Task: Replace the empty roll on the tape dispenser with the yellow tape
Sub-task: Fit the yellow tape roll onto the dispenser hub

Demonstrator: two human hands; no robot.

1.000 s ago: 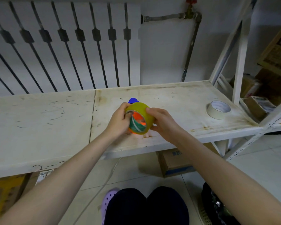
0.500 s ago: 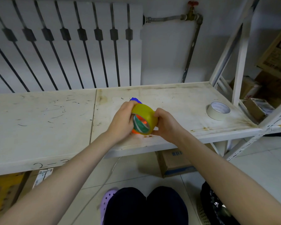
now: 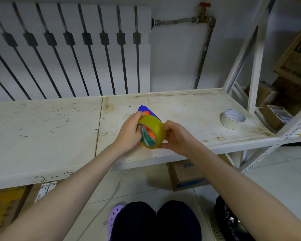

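Left hand (image 3: 129, 132) grips the near side of the yellow tape (image 3: 152, 131), fingers curled at the rim and into the core; right hand (image 3: 176, 136) pinches the opposite side. Both hands grasp the 1 roll, held on edge just above the front of the surface (image 3: 181, 108). The tape dispenser (image 3: 147, 111), blue and orange, sits directly behind and partly inside the roll; orange shows through the core. Whether the roll is fully seated on the dispenser wheel cannot be told. Judgement: step in hand is fitting the yellow tape onto the dispenser, task past its midpoint. Next move likely calls for pressing the roll square onto the wheel, then threading the free end toward the blade. A white tape roll (image 3: 232, 118), its wall thin, lies flat well apart at the right end, probably the removed one. Writing: "2-" plus 1 cut-off figure, hand-marked on the surface's front edge (image 3: 50, 178); blue print on the cardboard box (image 3: 186, 176) below, unreadable.
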